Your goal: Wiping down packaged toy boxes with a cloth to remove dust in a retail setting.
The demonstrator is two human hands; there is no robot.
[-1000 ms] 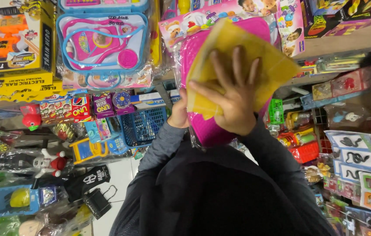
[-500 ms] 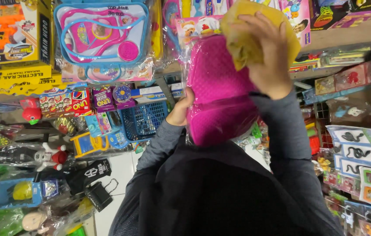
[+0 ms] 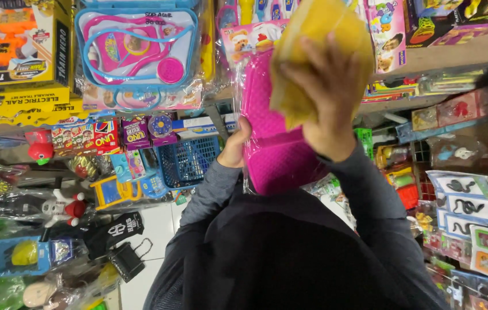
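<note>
Crowded toy-shop shelves fill the background, packed with boxed and bagged playthings, as a person in a dark long-sleeved top holds a bright pink quilted toy bag (image 3: pixel 278 143) wrapped in clear plastic up in front of them. The left hand (image 3: pixel 237 146) grips the bag's left edge, fingers curled round behind it and the thumb pressed on the front (only part of the hand shows). The right hand (image 3: pixel 327 97) is spread wide, fingers splayed, pressing a folded yellow cloth (image 3: pixel 318 40) flat against the upper right part of the bag; the cloth covers the bag's top corner and rises above it.

Up and to the left of the pink bag hangs a blue-and-pink toy doctor set (image 3: pixel 137 49) in a clear blister pack, and further left of that sits an orange-and-yellow boxed train set (image 3: pixel 17 51). Just left of the bag, beside the left hand, stands a small blue plastic basket (image 3: pixel 189 161), with a row of card-game packs (image 3: pixel 97 135) further left on the same shelf. Low and well to the left of the bag lie a yellow toy cart (image 3: pixel 112 192) and a white-and-red robot figure (image 3: pixel 63 208). To the right of the bag, carded rubber snakes (image 3: pixel 462 198) hang on the rack.
</note>
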